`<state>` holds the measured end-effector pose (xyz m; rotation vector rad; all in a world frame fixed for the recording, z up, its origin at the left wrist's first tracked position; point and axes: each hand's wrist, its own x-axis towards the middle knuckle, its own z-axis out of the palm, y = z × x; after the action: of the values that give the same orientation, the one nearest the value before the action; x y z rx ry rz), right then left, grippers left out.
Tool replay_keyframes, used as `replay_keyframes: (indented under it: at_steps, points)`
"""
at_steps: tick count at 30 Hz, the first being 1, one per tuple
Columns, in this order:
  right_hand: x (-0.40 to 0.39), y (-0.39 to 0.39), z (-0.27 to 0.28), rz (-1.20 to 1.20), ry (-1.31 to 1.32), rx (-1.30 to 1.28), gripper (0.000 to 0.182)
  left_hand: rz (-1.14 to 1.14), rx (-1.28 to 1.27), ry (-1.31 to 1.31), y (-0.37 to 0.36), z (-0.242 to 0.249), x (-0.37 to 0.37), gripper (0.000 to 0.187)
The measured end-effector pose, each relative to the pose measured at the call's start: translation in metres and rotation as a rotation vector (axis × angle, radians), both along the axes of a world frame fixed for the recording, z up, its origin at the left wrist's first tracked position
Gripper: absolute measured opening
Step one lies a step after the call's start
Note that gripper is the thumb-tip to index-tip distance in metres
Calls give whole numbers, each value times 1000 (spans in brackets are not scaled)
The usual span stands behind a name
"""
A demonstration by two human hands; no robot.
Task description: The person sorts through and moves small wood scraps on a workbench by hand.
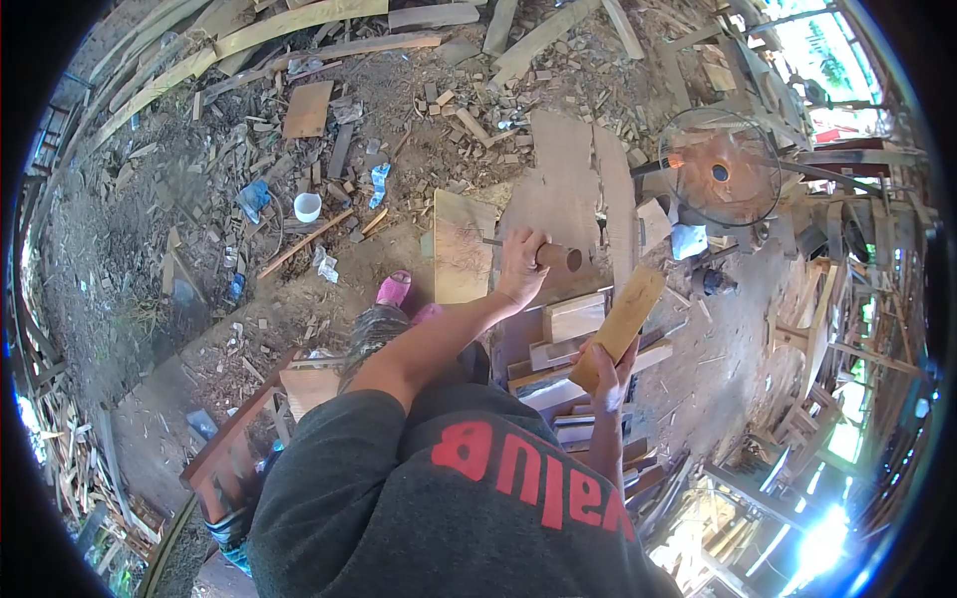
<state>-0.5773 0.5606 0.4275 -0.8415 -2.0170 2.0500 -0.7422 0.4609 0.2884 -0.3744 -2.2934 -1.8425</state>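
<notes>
My left hand [522,271] is closed around a round brown wooden piece [561,258] whose blunt end points right. A thin dark rod [490,241] sticks out on the other side of that hand. Lower right, my right hand [608,377] grips the near end of a flat, light wooden block [630,317], which is tilted up to the right. The block and the round piece are apart. Below and between the hands lie stacked wood pieces [576,317]. A pale board [464,247] is left of my left hand.
A round fan [720,171] stands at the upper right. Wide brown planks [568,169] lie ahead. Wood scraps and a white cup [307,207] are on the dirt floor to the left. A pink slipper [395,288] shows near the pale board. Wooden frames [797,334] stand right.
</notes>
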Motion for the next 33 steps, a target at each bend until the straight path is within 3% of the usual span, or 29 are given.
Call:
replay_keyframes:
  at_steps: [5, 7, 10, 12, 14, 16, 17, 18, 21, 22, 24, 25, 26, 28, 29, 31, 32, 33]
  points:
    - [3, 6, -1, -90, -6, 82, 52, 15, -42, 8, 4, -4, 2, 29]
    - [19, 47, -26, -183, 105, 183, 54, 10, -46, 14, 5, -2, 3, 31]
    - [-2, 49, 42, -42, 267, 185, 54, 8, -40, -14, 10, -6, 4, 31]
    - [-22, 35, 68, -275, 512, 164, 53, 8, -31, -26, 12, -7, 5, 31]
    - [-21, 28, 32, -323, 531, 208, 56, 12, -19, -30, 12, -5, 3, 32]
    - [-23, 14, -2, 94, -66, 344, 65, 34, -6, -78, 12, -2, 2, 32]
    - [-26, 24, -32, 326, -31, 751, 65, 25, -8, -74, 12, -3, 5, 32]
    - [-28, 28, -29, 322, -21, 755, 65, 30, 4, -73, 13, -6, 4, 32]
    - [-35, 24, 21, -177, 110, 85, 62, 84, 17, -56, 11, -2, -7, 28]
    - [-37, 22, 33, -188, 104, 83, 62, 103, 24, -24, 11, 1, -7, 25]
    - [-51, 25, 46, -45, 681, 177, 59, 104, 22, -2, 11, 3, -5, 26]
    - [-37, 31, 3, -149, 641, -120, 54, 90, 30, -16, 10, 4, -4, 26]
    - [-38, 25, -14, -144, 646, -118, 54, 80, 37, -28, 9, 6, -4, 26]
    - [-44, 6, -31, 219, -34, 625, 45, 85, 19, -33, 7, 6, -4, 25]
    - [-39, 10, -28, 212, -30, 627, 45, 77, -4, -44, 7, 7, -5, 25]
    - [-38, 29, -10, -215, -34, 107, 45, 97, 33, -17, 9, 5, -15, 24]
    - [-33, 37, 5, -220, -50, 104, 45, 86, 58, -14, 8, 1, -7, 24]
    - [-36, 38, 35, -108, 164, 213, 45, 101, 48, 12, 8, 3, -6, 24]
